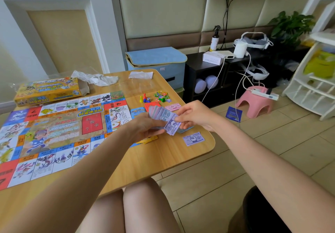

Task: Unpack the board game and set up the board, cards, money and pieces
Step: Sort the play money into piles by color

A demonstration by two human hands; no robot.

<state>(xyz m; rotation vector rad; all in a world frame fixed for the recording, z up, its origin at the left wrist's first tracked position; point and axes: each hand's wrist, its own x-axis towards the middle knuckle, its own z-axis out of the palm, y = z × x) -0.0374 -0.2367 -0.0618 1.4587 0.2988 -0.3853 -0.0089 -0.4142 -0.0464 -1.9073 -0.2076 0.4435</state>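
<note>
The colourful game board (pixel 54 133) lies unfolded on the wooden table (pixel 145 162). Above the table's right side, my left hand (pixel 145 125) holds a fanned stack of play money (pixel 160 114). My right hand (pixel 192 114) pinches a purple 500 note (pixel 172 125) at the front of that fan. A single purple note (pixel 193 138) lies near the table's right corner, and pink notes (pixel 173 107) lie further back. Red cards (pixel 152 105), blue cards (pixel 136 111) and yellow cards (pixel 147 139) sit beside the board. Coloured pawns with a die (pixel 145 98) stand behind them.
The yellow game box (pixel 49 91) lies open at the back left, with crumpled plastic wrap (pixel 96 78) and a clear bag (pixel 141 74) behind. Token sheets (pixel 162 96) lie near the pawns. A pink stool (pixel 253 100) and shelves stand on the floor to the right.
</note>
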